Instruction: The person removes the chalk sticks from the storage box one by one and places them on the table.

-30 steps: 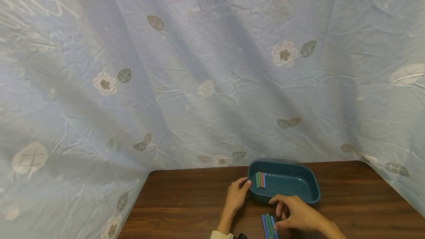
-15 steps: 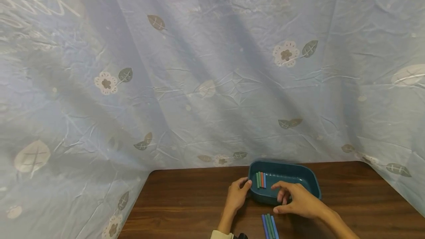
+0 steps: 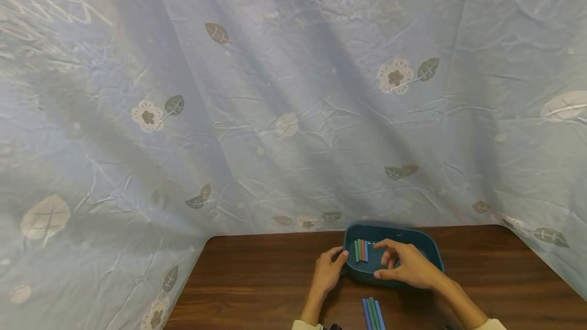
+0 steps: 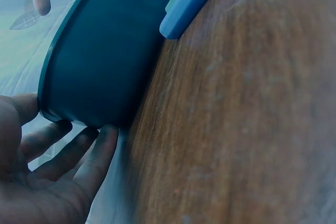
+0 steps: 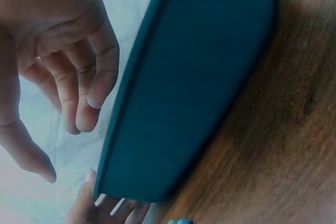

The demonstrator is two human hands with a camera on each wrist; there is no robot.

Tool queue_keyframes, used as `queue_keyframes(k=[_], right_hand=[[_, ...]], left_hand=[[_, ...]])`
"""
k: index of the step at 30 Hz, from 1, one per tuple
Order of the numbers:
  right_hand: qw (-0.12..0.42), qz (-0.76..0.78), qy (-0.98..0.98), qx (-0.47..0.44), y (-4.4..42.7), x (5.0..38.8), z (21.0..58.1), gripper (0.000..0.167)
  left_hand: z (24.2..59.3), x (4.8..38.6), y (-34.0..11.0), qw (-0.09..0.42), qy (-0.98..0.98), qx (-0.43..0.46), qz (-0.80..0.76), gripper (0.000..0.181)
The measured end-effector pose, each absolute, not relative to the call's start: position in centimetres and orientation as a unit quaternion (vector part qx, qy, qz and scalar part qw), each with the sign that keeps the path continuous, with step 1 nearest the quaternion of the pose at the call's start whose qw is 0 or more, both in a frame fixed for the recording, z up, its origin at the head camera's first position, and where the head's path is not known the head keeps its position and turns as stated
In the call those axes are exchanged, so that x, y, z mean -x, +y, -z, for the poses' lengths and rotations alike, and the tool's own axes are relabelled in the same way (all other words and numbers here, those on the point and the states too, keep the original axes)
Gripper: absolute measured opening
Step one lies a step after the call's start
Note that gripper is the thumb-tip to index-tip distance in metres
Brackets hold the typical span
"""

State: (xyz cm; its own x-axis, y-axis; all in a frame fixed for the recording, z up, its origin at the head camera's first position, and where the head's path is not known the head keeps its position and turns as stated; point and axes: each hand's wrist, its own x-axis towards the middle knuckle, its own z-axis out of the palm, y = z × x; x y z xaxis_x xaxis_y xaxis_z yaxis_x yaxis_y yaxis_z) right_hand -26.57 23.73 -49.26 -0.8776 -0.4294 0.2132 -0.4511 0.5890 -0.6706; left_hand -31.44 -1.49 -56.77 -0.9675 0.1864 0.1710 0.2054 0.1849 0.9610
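My left hand holds the left end of a dark teal container, with its thumb at the rim and its fingertips against the outer wall. In the left wrist view, those fingers touch the container's wall. Above the container's front part hovers my right hand, thumb and fingers apart, holding nothing. The right wrist view shows this hand beside the container's rim. Green, orange and blue sticks lie side by side inside at the left. Blue and green sticks lie in front on the table.
The brown wooden table extends to both sides of the container. A pale blue patterned sheet hangs behind the table and down along its sides.
My right hand has risen away from the sticks on the table and moved back over the container. The left hand stays at the container's left end.
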Motion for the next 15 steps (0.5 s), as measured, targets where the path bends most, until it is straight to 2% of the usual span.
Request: queue_keyframes(k=[15], right_hand=[[0.004,-0.414,-0.888,-0.201,24.1,29.4,51.8,0.068]], left_hand=[[56.7,31.4,-1.5,0.032,-0.805,0.121,0.579,0.041]])
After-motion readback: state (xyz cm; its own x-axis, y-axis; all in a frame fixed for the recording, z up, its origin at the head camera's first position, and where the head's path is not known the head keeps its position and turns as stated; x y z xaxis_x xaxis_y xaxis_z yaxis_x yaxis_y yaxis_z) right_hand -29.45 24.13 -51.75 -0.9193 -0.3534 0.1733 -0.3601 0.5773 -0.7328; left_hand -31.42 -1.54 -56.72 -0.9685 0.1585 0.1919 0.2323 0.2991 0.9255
